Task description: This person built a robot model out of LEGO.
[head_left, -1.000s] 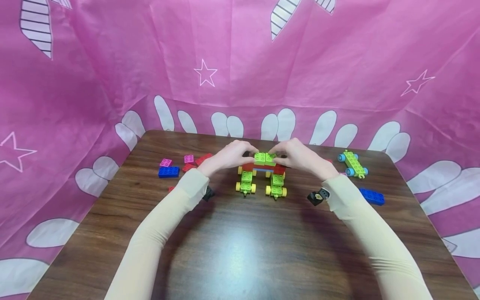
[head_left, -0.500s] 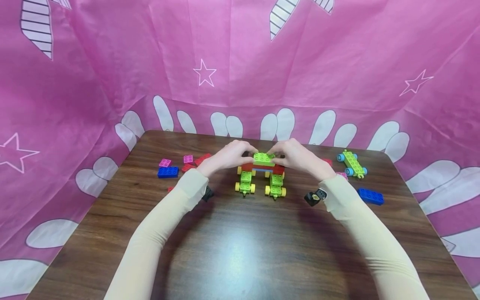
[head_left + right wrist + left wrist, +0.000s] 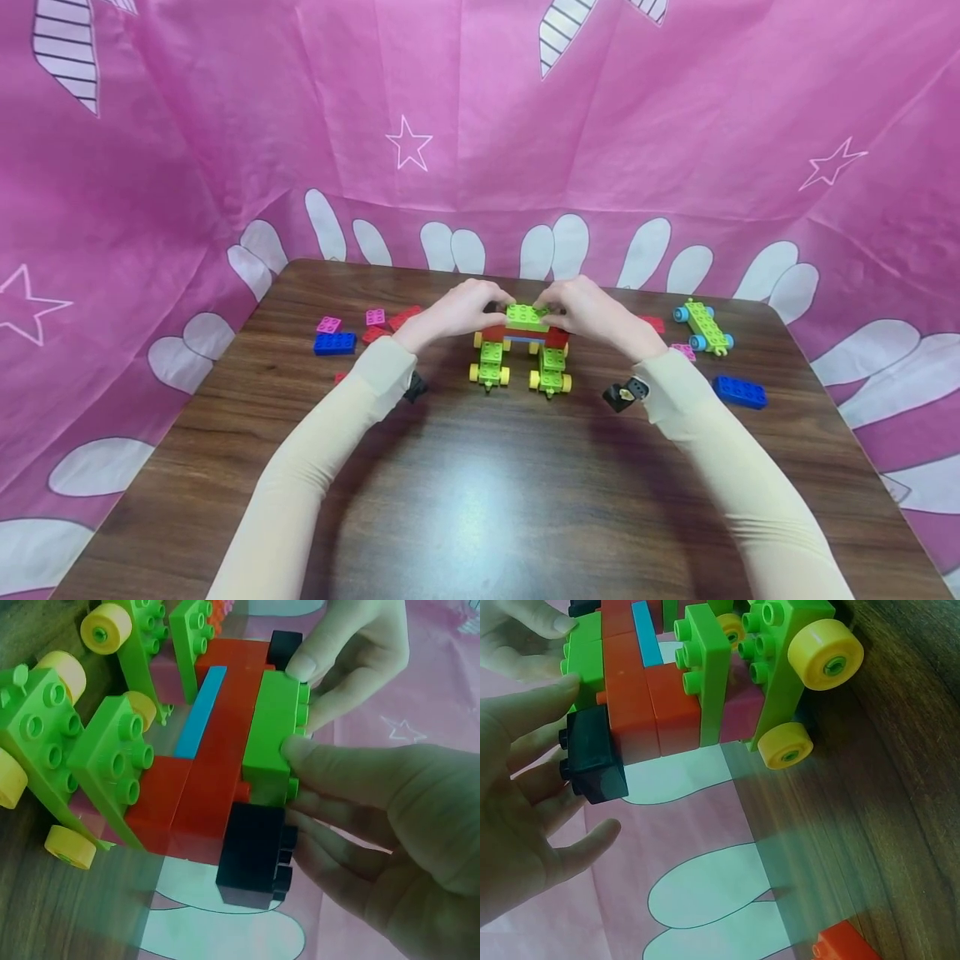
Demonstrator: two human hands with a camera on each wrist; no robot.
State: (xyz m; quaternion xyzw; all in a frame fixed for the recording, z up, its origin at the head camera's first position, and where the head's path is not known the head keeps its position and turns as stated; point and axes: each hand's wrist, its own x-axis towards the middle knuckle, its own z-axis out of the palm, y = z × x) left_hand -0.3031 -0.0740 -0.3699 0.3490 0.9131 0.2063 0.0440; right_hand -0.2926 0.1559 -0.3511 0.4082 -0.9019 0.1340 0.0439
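In the head view a toy brick build stands on the table on two green wheeled bases with yellow wheels. Red bricks span it, with a light blue strip below them. Green bricks sit on top in the middle, and a dark brick is at each end. My left hand pinches the green bricks on their left, thumb on the near face. From the right, my right hand does the same. Fingers behind the bricks are partly hidden.
Pink, red and blue bricks lie at left. On the right are a green wheeled base with blue wheels, a blue brick, a pink brick and a red brick. A pink curtain hangs behind the table.
The seam seen earlier between the green bricks no longer shows in the head view. My right wrist has shifted slightly left; both hands remain at the green bricks.
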